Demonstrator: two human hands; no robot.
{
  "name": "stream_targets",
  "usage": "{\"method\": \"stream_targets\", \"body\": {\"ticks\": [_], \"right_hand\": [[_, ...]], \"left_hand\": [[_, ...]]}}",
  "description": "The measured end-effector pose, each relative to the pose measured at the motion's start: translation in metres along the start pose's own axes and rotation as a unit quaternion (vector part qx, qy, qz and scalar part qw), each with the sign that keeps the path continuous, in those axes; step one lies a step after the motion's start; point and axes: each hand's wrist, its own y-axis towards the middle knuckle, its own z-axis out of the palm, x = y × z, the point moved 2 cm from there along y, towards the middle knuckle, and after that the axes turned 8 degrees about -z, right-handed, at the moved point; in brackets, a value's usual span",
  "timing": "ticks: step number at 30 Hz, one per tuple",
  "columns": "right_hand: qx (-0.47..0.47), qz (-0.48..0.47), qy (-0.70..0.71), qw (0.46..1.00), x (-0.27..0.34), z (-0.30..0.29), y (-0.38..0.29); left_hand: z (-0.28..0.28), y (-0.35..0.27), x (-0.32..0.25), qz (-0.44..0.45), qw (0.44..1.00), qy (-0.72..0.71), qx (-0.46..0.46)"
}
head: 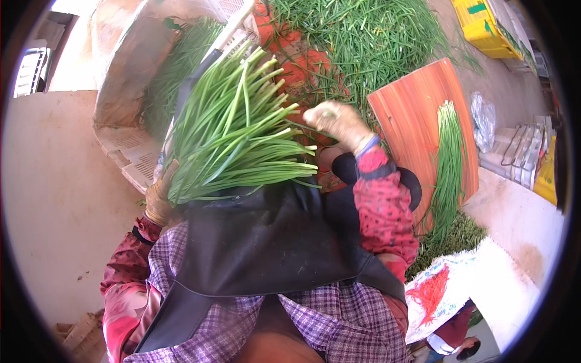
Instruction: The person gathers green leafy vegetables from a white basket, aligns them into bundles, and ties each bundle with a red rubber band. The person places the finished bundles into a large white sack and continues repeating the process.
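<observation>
A thick, fanned bunch of long green allium stalks [240,131], like garlic scapes or chives, lies across my lap with its pale cut ends pointing right. My left hand [159,197], in a tan glove, grips it at its lower left edge. Just beyond the cut ends is my right hand [338,120], also gloved and blurred. Its fingers are curled, and whether it holds a stalk is unclear. A black apron [263,249] covers my lap beneath the bunch.
A reddish wooden board [408,104] at my right carries a neat green bundle [447,159]. Loose stalks [363,41] heap up ahead. A white plastic crate [131,154] holds greens at left. Red ties [431,290] lie on a white sack [458,263]. Another person [454,333] appears lower right.
</observation>
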Motion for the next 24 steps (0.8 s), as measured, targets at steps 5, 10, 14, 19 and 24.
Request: {"method": "stream_targets", "body": {"ticks": [5,10,14,19,24], "right_hand": [[-0.009,-0.121,-0.284,0.951,0.000,0.049,-0.017],[-0.050,-0.240,-0.571,0.783,0.014,0.083,-0.011],[-0.037,-0.235,-0.652,0.720,0.016,0.068,-0.005],[-0.172,-0.092,-0.650,0.734,-0.004,-0.064,0.016],[-0.066,-0.099,-0.258,0.959,-0.008,-0.019,0.017]], "left_hand": [[0.004,-0.002,-0.001,-0.022,1.000,-0.011,-0.020],[0.000,-0.018,0.010,-0.049,0.997,-0.049,-0.014],[0.018,-0.048,0.029,-0.037,0.997,-0.052,-0.036],[0.053,-0.080,0.071,-0.095,0.989,-0.100,-0.055],[0.068,-0.091,0.095,-0.152,0.976,-0.155,-0.030]]}}
